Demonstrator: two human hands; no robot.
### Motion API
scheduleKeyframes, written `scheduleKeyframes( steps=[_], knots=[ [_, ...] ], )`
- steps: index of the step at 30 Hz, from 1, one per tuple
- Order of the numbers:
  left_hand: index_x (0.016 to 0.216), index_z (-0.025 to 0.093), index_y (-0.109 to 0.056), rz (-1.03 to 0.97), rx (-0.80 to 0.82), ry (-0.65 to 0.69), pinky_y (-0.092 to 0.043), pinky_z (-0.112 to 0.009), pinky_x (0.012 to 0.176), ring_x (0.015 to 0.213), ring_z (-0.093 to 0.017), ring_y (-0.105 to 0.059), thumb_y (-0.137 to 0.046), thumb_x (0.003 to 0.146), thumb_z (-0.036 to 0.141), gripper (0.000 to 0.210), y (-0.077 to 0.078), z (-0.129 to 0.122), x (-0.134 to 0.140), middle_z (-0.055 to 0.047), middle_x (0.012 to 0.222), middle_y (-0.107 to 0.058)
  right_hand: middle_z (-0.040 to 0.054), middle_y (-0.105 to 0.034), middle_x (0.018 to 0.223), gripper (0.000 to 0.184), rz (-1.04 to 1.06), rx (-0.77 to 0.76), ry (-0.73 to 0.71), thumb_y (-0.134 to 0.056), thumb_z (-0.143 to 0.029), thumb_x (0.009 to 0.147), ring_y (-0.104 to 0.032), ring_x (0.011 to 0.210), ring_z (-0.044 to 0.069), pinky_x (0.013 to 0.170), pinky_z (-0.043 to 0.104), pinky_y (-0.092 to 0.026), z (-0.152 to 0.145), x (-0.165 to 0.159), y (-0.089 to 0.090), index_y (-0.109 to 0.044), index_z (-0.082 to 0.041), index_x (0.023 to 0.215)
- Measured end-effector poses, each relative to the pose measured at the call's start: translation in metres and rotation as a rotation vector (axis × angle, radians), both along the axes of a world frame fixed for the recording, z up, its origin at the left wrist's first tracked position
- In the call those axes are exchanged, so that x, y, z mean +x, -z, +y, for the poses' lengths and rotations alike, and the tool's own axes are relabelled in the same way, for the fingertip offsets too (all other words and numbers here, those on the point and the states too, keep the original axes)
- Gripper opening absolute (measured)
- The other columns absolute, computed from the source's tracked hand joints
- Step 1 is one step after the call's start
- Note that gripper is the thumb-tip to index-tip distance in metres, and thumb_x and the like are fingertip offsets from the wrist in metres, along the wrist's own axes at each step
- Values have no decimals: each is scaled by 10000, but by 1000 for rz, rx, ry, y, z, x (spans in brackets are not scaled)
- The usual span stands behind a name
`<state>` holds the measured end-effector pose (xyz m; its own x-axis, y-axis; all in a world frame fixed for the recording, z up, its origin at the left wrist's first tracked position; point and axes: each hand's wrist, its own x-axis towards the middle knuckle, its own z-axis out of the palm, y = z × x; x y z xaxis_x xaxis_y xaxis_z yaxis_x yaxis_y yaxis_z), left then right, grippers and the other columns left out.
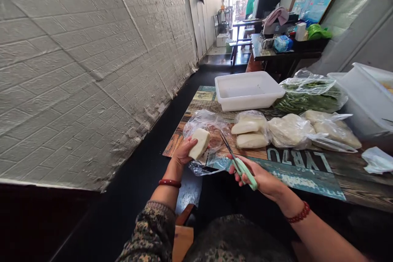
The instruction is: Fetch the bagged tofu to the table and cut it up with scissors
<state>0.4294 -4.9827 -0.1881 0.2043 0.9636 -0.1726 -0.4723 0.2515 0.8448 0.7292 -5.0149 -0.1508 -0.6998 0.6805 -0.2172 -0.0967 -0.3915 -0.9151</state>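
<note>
My left hand [183, 150] is closed around a pale, cream-white block [200, 143] with rounded edges, held up over the table's near-left corner; its kind I cannot tell. In my right hand [260, 176] is a pair of scissors [245, 173] with mint-green handles, its metal blades pointing up and away to the left. The blades are apart from the block. Behind the block lies a crumpled clear plastic bag [204, 119]. Just beyond the scissors, two similar pale pieces [252, 140] lie in an opened clear bag.
More bagged pale pieces [290, 129] lie to the right. A white plastic tub [248, 100] stands at the back, beside a bag of green leaves [310, 96]. Another translucent tub [368, 98] is at the right. A patterned wall [92, 69] runs along the left.
</note>
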Motion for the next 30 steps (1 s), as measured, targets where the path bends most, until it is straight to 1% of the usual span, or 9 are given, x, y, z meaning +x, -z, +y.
scheduleKeyframes(
  steps=[3,6,9,11,15,20,26,30],
  knots=[
    [1256,129,-559,17,19,0,-602,-414,773,890,-321,-732,-842,655,398,716,-3,1,2,-157,1011,-742,58,-633,1071,839,-264,226,-63,-811,-299,633,-592,867,170,717,285,-513,3,5,-7,-462,-205,1390],
    [1241,136,-572,50,43,-18,-599,-311,668,790,-261,-740,-837,669,340,662,-11,-1,3,-126,959,-749,65,-647,1124,897,-490,499,-77,-841,-307,579,-609,952,222,840,350,-516,10,3,-15,-481,-202,1394],
    [1212,150,-591,68,60,-82,-584,-261,622,726,-214,-731,-835,666,317,621,-20,-5,4,-96,934,-751,74,-646,1161,904,-563,711,-87,-864,-368,555,-608,1027,255,923,379,-494,15,3,-19,-508,-214,1372],
    [1188,149,-605,76,68,-119,-581,-257,622,707,-202,-724,-835,663,336,604,-25,-9,5,-91,924,-750,81,-637,1187,906,-582,791,-101,-863,-400,562,-604,1057,265,951,387,-481,19,5,-19,-502,-215,1373],
    [1193,133,-617,127,86,-103,-561,-248,608,717,-213,-720,-853,631,388,661,-28,-12,12,-102,913,-747,91,-633,1202,931,-595,838,-162,-847,-440,588,-611,1061,266,963,380,-474,26,8,-19,-464,-190,1400],
    [1204,128,-624,183,77,-101,-546,-257,603,704,-212,-706,-871,587,425,728,-27,-11,20,-102,896,-744,103,-638,1209,956,-581,871,-212,-849,-480,571,-612,1052,272,943,373,-480,35,6,-27,-474,-169,1394],
    [1125,129,-649,185,68,-144,-534,-241,576,615,-160,-667,-864,597,409,635,-27,-14,21,-78,837,-734,108,-632,1250,977,-611,868,-279,-837,-487,566,-608,1095,291,966,385,-473,42,6,-31,-471,-171,1414],
    [1114,129,-646,182,64,-145,-535,-245,568,618,-170,-674,-864,593,408,631,-28,-16,23,-80,838,-733,119,-614,1294,1026,-653,848,-317,-825,-511,572,-595,1124,305,983,397,-467,46,3,-32,-428,-167,1453]
  ],
)
